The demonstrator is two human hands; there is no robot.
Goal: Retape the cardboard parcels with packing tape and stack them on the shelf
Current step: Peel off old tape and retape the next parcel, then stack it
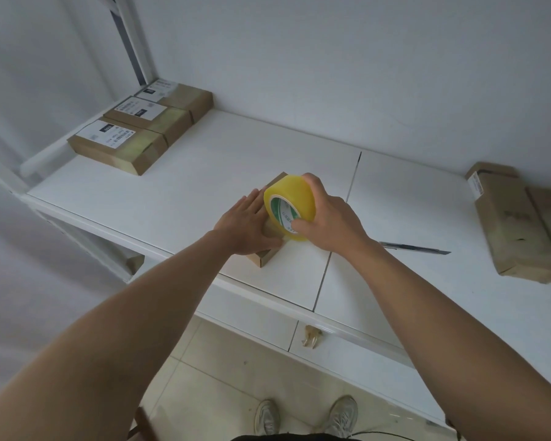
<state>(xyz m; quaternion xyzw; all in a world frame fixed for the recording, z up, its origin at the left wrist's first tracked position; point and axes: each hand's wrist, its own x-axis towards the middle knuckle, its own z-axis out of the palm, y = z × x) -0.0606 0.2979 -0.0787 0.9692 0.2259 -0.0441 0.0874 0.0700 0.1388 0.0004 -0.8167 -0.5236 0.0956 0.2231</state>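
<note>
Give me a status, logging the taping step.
Left hand flat on the cardboard parcel. Right hand grips the yellow tape roll over it. Utility knife lies to the right, clear.

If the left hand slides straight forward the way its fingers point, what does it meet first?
Probably the tape roll, which stands just beyond the left hand fingertips on the parcel; depth is uncertain.

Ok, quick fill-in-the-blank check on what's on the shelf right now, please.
1. The right hand grips a roll of ____ packing tape.
2. The left hand presses flat on the small ____ parcel.
3. At the back left lie ____ labelled parcels.
4. The knife lies to the ____ of the right hand.

Missing: yellow; cardboard; three; right
</note>
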